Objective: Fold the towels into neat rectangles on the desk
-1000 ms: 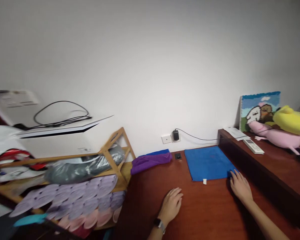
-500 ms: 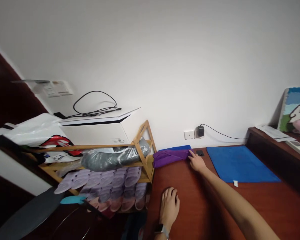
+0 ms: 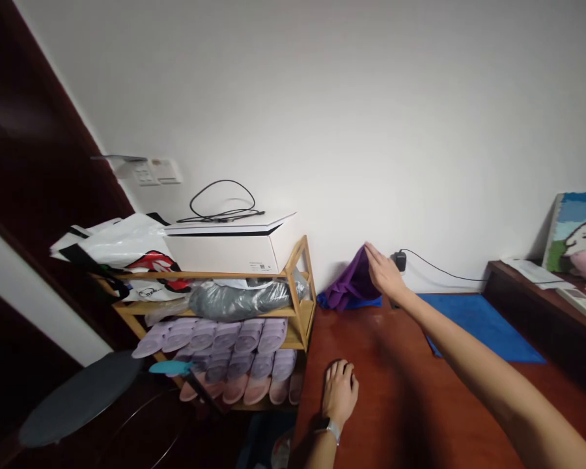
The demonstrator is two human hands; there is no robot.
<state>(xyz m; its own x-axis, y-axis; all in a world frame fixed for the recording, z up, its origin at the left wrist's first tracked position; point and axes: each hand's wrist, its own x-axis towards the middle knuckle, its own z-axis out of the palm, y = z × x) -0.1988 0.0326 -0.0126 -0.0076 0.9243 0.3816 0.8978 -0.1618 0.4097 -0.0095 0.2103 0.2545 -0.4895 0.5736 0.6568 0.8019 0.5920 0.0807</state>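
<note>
My right hand (image 3: 385,272) pinches a purple cloth (image 3: 350,281) by one corner and holds that corner up against the wall side. The rest of the cloth hangs in folds. Beneath it a folded blue cloth (image 3: 366,302) lies at the back left of the reddish-brown table (image 3: 371,365). My left hand (image 3: 340,391), a watch on its wrist, rests palm down near the table's left edge with its fingers out and holds nothing. To the right a flat blue cloth (image 3: 483,326) is spread on the table, partly hidden by my right forearm.
Left of the table stands a wooden rack (image 3: 300,306) with several lilac slippers (image 3: 224,335), a white box (image 3: 219,251) and a plastic bag (image 3: 127,247). A black plug (image 3: 400,260) sits in the wall. A raised shelf (image 3: 517,286) borders the right side.
My right hand has lifted the corner of the purple cloth, which lay flat before. My left hand stays on the table. The view has shifted a little left.
</note>
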